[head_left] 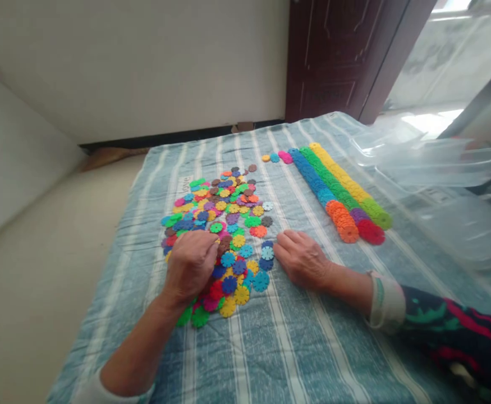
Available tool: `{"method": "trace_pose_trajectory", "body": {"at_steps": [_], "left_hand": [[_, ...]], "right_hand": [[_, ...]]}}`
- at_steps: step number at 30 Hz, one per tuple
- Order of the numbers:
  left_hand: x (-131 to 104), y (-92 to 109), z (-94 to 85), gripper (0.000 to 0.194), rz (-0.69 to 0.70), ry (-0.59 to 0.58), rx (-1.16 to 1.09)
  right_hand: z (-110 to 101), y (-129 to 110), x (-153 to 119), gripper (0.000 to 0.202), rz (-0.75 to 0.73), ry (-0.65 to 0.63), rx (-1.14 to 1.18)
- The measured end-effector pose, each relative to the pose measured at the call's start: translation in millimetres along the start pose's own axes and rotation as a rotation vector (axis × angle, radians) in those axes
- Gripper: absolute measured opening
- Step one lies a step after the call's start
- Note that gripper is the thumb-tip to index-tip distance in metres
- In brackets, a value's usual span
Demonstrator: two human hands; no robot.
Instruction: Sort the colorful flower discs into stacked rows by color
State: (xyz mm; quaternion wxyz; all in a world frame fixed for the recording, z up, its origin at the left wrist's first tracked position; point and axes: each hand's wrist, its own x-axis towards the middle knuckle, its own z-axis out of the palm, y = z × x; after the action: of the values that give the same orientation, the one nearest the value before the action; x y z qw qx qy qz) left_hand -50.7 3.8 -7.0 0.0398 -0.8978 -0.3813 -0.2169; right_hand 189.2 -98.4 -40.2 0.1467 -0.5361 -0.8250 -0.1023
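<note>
A loose pile of notched plastic discs (239, 266) in many colours lies across the cloth. My left hand (191, 265) is over the pile's left side, fingers curled in; what they hold, if anything, is hidden. A brown disc (225, 243) lies beside its fingertips. At the pile's right edge my right hand (301, 259) rests on the cloth, closed, its fingertips near a light blue disc (267, 253) and dark blue ones. Its grip is also hidden. Overlapping discs form long rows to the right: a blue row (312, 175), a green row (331, 182) and a yellow row (342, 177).
Orange discs (343, 221), red discs (371, 232) and lime discs (377, 213) finish the rows' near ends. A pink disc (285, 157) lies near the far end. Clear plastic containers (439, 163) stand on the right of the striped cloth (144, 280). Behind is a dark red door (333, 56).
</note>
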Motion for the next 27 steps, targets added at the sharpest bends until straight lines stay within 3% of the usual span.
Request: {"method": "trace_pose_trajectory", "body": {"at_steps": [12,21,27], "left_hand": [[19,1,3.9,0.016,0.032,-0.175,0.022],[25,-9,5.0,0.02,-0.016,-0.298,0.056],[25,-17,6.2,0.024,-0.061,-0.285,0.05]], "right_hand": [[3,4,1,0.019,0.014,0.048,0.09],[3,4,1,0.019,0.006,0.079,0.121],[5,5,0,0.017,0.0,0.072,0.134]]}}
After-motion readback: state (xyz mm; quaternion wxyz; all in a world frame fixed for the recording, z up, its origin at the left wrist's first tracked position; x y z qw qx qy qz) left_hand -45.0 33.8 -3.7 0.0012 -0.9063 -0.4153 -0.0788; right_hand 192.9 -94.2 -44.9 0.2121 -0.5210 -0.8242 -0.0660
